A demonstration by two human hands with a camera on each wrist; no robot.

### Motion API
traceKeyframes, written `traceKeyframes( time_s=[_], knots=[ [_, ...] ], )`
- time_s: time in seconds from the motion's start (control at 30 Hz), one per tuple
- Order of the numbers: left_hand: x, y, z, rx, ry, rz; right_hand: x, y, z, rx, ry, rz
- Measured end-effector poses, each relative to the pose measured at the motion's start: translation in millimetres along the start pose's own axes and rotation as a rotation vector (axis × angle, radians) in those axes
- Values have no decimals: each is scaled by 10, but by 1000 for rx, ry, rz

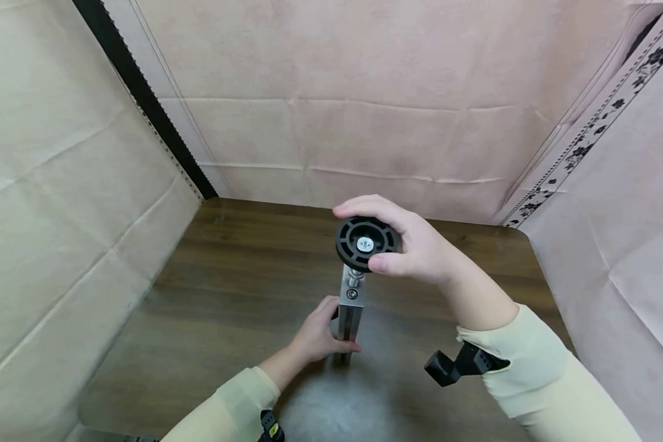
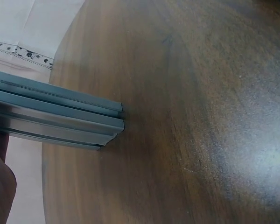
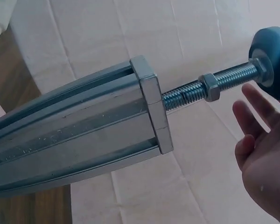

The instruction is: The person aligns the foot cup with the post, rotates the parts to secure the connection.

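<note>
An aluminium extrusion profile (image 1: 349, 322) stands upright over the table, gripped at its side by my left hand (image 1: 316, 334), thumb across the front. From the end plate (image 3: 154, 105) on its top, a threaded rod (image 3: 184, 95) sticks out with a hex nut (image 3: 211, 87) partway along. A round black levelling foot (image 1: 345, 247) caps the rod, a bright screw head at its centre. My right hand (image 1: 414, 242) holds this foot by its rim, thumb at the near edge and fingers round the far side. The left wrist view shows the profile's lower end (image 2: 112, 126) close over the wood.
The brown wood-grain tabletop (image 1: 226, 294) has rounded corners. Pale fabric walls (image 1: 331, 141) enclose it at the back and both sides, with a floral trim (image 1: 585, 135) at the back right. A black wrist camera (image 1: 455, 365) is on the right sleeve.
</note>
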State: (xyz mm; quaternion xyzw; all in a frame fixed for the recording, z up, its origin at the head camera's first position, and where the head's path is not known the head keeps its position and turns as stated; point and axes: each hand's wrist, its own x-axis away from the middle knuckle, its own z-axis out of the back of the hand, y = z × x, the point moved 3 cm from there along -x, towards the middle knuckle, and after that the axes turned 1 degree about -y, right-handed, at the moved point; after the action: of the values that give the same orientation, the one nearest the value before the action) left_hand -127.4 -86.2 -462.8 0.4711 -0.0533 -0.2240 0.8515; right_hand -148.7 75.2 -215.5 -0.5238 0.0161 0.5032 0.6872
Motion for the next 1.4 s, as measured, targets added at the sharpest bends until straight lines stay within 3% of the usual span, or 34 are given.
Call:
traceKeyframes(
  time_s=[0.07, 0.2, 0.3, 0.47, 0.63, 0.7, 0.83, 1.03, 1.2, 1.4],
  knots=[
    [-9, 5, -23, 7, -4, -17, 8, 9, 12, -20, 10, -33],
    [-12, 12, -26, 11, 8, -19, 20, 9, -4, -60, 77, -181],
    [-3, 16, -11, 12, 10, 0, 22, 6, -28, -4, 130, -244],
    [7, 15, -3, 18, -10, 35, 16, -2, -36, 96, 124, -166],
    [14, 13, 0, 16, -6, 31, 13, 14, -10, -14, 15, -13],
    [17, 7, -5, 15, -3, 22, 14, 37, -1, -91, -23, 11],
    [21, 5, -12, 16, 5, 0, 16, 62, 6, -169, -5, -42],
    [24, 1, -15, 6, 5, 9, 31, 35, -53, -85, 102, -183],
    [22, -7, -15, -7, -3, 22, 26, 52, -70, -58, 90, -109],
    [27, -8, -10, -3, -3, 11, 11, 69, -39, -159, 3, -29]
  ],
)
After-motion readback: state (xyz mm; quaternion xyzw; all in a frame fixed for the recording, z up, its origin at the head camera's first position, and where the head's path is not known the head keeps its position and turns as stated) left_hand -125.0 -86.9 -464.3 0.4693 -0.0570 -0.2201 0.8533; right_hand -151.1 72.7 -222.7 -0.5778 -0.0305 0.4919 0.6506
